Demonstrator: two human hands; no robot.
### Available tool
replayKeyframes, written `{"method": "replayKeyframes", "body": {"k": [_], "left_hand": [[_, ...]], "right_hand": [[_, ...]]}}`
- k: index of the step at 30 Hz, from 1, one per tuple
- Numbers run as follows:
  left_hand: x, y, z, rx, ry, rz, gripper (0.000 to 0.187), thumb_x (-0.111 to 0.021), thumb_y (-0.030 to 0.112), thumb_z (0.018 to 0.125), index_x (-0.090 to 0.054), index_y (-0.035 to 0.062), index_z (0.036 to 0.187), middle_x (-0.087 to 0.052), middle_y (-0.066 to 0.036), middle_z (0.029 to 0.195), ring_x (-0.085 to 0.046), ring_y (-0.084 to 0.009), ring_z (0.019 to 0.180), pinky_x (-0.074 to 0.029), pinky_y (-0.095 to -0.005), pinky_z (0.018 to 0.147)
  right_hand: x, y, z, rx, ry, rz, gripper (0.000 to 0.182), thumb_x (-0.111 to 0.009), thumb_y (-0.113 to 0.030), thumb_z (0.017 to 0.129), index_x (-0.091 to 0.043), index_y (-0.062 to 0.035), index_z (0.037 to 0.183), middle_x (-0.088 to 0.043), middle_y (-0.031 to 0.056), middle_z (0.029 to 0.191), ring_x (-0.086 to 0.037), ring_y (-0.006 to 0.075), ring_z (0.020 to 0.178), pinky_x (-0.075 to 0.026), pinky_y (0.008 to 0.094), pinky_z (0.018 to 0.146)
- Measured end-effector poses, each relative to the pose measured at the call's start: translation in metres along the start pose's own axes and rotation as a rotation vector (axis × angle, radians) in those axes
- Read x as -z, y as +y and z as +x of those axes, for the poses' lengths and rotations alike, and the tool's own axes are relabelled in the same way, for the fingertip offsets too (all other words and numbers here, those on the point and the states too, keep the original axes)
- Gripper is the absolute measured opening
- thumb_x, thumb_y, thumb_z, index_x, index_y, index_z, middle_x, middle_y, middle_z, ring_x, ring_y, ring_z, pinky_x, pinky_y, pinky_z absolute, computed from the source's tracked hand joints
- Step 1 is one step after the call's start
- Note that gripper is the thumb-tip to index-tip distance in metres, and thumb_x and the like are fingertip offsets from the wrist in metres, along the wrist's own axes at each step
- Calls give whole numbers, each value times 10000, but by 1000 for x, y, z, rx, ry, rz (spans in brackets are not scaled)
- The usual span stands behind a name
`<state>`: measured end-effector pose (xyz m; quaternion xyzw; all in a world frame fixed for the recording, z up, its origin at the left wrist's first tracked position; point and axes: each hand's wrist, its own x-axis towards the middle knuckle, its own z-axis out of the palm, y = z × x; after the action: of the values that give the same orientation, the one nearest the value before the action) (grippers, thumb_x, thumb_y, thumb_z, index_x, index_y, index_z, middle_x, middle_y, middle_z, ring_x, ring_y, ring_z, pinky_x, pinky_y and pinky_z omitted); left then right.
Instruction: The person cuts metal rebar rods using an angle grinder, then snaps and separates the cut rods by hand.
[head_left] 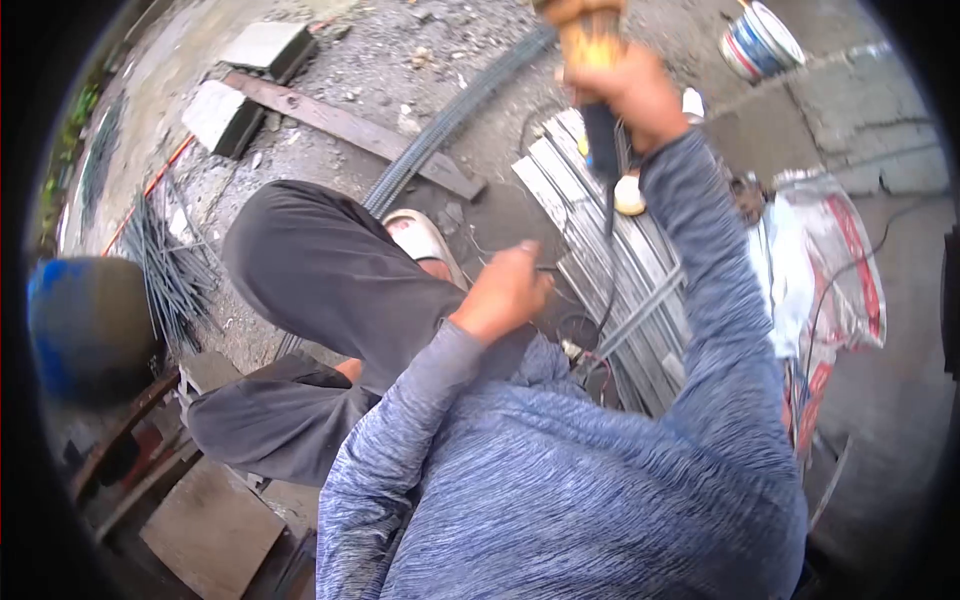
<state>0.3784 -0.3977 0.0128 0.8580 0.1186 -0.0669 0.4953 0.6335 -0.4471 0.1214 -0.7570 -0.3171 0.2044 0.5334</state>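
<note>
Raised at the top of the head view, my right hand is wrapped round a yellow and black corded power tool. The tool is blurred and cut off by the upper edge; its shape resembles an angle grinder. From its black end a cord hangs down toward my lap. My left hand is closed beside my knee, thumb uppermost; whatever its fingers hold, if anything, is hidden. Grey metal strips lie to the right of that hand, with a small round whitish object on them.
Ribbed steel rods cross a wooden plank beyond my foot. Concrete blocks lie at upper left, above a heap of thin cut rods. A bucket stands upper right, and a red-and-white sack lies at right.
</note>
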Motion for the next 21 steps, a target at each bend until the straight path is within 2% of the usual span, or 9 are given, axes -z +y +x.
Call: {"method": "replayKeyframes", "body": {"k": [1,2,4,5,8,12,13,16,21], "left_hand": [[8,-5,0,22,185,-86,527,-702,194,917,-554,-122,1312,-688,-288,1176,-694,-358,1097,-539,-406,952],[16,-2,2,39,241,-179,497,-695,175,921,-565,-119,1301,-704,-269,1141,-707,-333,1055,-550,-391,921],[35,9,13,59,344,-362,438,-682,136,929,-588,-112,1278,-735,-231,1071,-733,-284,971,-571,-361,859],[27,-9,22,54,284,-466,439,-688,117,928,-577,-120,1279,-732,-212,1079,-726,-228,954,-568,-354,845],[21,2,14,159,350,-586,480,-711,128,912,-564,-128,1290,-729,-196,1063,-725,-215,936,-571,-354,823],[22,6,16,224,458,-350,543,-767,175,853,-576,-126,1263,-720,-200,1002,-726,-266,858,-566,-379,778],[18,2,20,223,522,-334,527,-779,189,837,-591,-113,1225,-713,-206,958,-719,-287,830,-559,-393,761],[20,2,20,272,607,-256,500,-783,199,832,-601,-102,1187,-708,-200,920,-715,-301,830,-552,-401,754],[25,5,13,321,610,-238,532,-786,215,827,-580,-94,1208,-699,-205,915,-708,-333,853,-545,-414,775]], "right_hand": [[-25,4,-9,-112,23,191,285,-834,-101,771,-658,-10,976,-677,46,842,-663,134,674,-564,288,627],[-35,33,-5,-214,-37,319,271,-812,-80,783,-648,-1,985,-671,54,822,-671,149,664,-566,284,606],[-59,44,-12,-374,-26,466,225,-777,-57,806,-633,4,968,-671,71,807,-678,167,637,-564,292,575],[-67,53,-10,-402,-27,488,222,-777,-58,808,-631,3,964,-672,74,799,-675,169,624,-559,291,563],[-85,76,-4,-461,4,530,231,-798,-60,787,-629,10,929,-659,72,731,-660,159,565,-543,291,508],[-101,80,7,-551,16,591,240,-807,-49,775,-621,23,909,-648,70,696,-652,162,537,-546,304,491],[-103,80,9,-568,-27,564,224,-781,-71,821,-604,-2,939,-659,69,735,-668,169,575,-570,296,518],[-114,73,8,-558,-15,585,233,-784,-70,818,-602,-2,948,-660,68,738,-672,168,580,-569,297,516],[-122,74,7,-564,-18,614,238,-772,-67,827,-594,7,967,-663,76,753,-675,175,583,-578,296,518]]}}
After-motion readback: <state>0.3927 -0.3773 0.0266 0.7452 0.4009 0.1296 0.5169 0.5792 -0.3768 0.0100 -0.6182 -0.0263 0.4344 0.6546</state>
